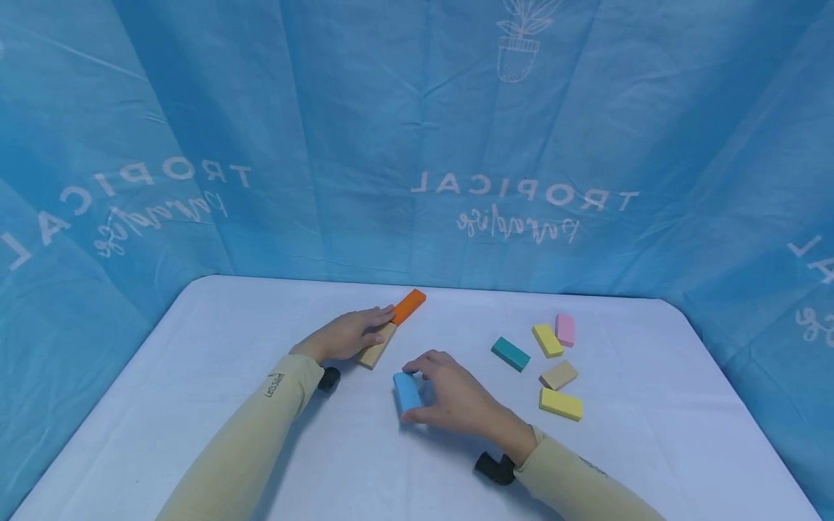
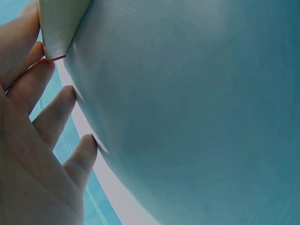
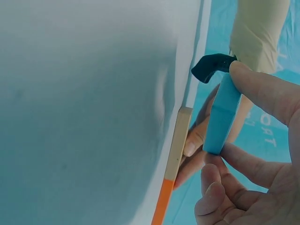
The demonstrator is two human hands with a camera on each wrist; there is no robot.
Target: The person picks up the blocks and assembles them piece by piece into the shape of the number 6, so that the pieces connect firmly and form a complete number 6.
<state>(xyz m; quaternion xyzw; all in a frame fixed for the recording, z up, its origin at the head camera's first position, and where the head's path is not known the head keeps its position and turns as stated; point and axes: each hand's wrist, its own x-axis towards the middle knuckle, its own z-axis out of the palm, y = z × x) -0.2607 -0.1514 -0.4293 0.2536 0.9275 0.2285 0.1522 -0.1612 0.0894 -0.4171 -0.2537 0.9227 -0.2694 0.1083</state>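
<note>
My right hand (image 1: 459, 398) pinches a light blue block (image 1: 407, 393) by its ends, thumb at one end and a fingertip at the other. The right wrist view also shows this blue block (image 3: 222, 117) in its grip. My left hand (image 1: 345, 335) rests with fairly straight, spread fingers on a natural wood block (image 1: 376, 347), near where it meets an orange block (image 1: 409, 306). Those two lie end to end in a slanting row. In the left wrist view, fingertips touch the wood block (image 2: 63, 28); its far part is out of frame.
To the right lie a teal block (image 1: 511, 354), a pink block (image 1: 565, 330), a yellow block (image 1: 547, 341), a wood block (image 1: 559, 375) and another yellow block (image 1: 560, 404). The white table (image 1: 326, 463) meets a blue curtain (image 1: 365, 145) at its back edge.
</note>
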